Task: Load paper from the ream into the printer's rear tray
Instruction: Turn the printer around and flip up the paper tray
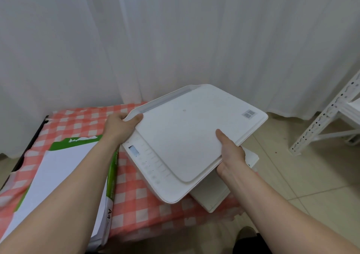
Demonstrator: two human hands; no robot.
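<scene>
A white printer (187, 135) sits turned at an angle on a table with a red-and-white checked cloth (140, 205). My left hand (120, 125) grips the printer's far left corner, thumb on top. My right hand (229, 152) holds its near right edge, thumb lying on the flat lid. The printer's rear edge with a grey strip (165, 100) faces the curtain. An opened ream of A4 paper (64, 176) in a green-and-white wrapper lies on the cloth to the left, under my left forearm, with white sheets exposed.
A white curtain (175, 39) hangs right behind the table. A white slotted metal shelf frame (327, 113) stands at the right on the tiled floor (303, 176). The printer's front output tray (214, 195) juts over the table's right edge.
</scene>
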